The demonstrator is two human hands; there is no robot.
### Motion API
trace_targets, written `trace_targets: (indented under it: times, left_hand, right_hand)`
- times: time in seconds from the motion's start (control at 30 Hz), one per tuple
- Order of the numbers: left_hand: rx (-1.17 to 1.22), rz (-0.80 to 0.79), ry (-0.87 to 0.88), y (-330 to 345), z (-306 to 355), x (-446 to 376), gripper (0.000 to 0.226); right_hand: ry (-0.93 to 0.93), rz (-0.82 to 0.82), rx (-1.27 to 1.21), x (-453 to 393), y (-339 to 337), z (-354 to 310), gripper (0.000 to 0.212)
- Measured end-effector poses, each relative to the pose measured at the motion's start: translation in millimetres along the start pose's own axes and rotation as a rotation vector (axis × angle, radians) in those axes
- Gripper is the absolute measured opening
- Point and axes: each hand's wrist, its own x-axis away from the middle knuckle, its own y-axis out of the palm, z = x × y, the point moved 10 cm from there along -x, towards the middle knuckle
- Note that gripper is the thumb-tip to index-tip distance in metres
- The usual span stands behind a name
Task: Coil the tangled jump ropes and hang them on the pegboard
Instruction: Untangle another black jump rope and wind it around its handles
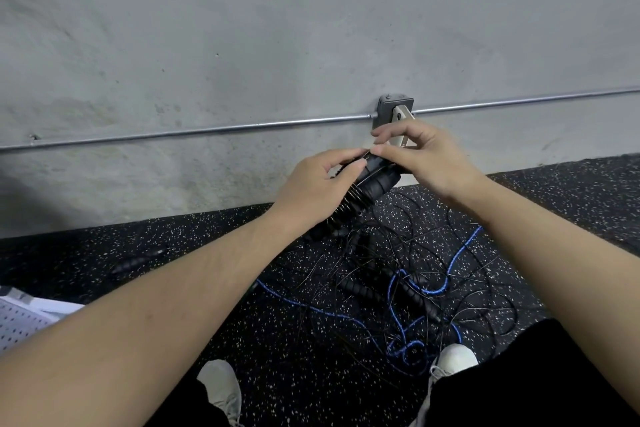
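- Head view: the left hand is wrapped round a pair of black handles, its fingers clamped on them, held up in front of the wall just past 12 o'clock of the pile.
- The right hand sits at 1 o'clock of the handles; thumb and forefinger are pinched together on a thin black cord at the handle top. Other fingers are curled loose.
- The tangle of black ropes and one blue rope lies on the speckled floor, between the shoes and the wall.
- The pegboard lies flat at 9 o'clock, well apart from the ropes.
- Judged step: winding the thin cord round the gripped handles.
- To do it well: keep the left grip firm, feed cord under light tension, lay turns side by side, and pause to free snags from the blue rope rather than tugging.
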Motion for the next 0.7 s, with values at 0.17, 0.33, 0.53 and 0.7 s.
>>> trace_targets:
  times: [0.17, 0.33, 0.53, 0.7]
  left_hand:
    - [0.089, 0.083, -0.041, -9.6, -6.8, -4.8, 0.025]
    - [0.049, 0.066, -0.01, -4.0, -6.0, -5.9, 0.028]
    - [0.013, 0.149, 0.014, -7.4, -4.2, -5.5, 0.031]
    - [0.054, 0.244, 0.024, -13.3, -6.9, -4.7, 0.034]
  right_hand:
    - [-0.221, -0.037, 0.276, 6.1, 1.8, -17.1, 0.021]
    - [-0.274, 0.041, 0.441, 5.7, 3.4, -24.3, 0.008]
    - [-0.186, 0.22, 0.458, 2.7, 1.8, -24.2, 0.01]
    - [0.029, 0.221, 0.199, 4.0, 8.8, -4.9, 0.004]
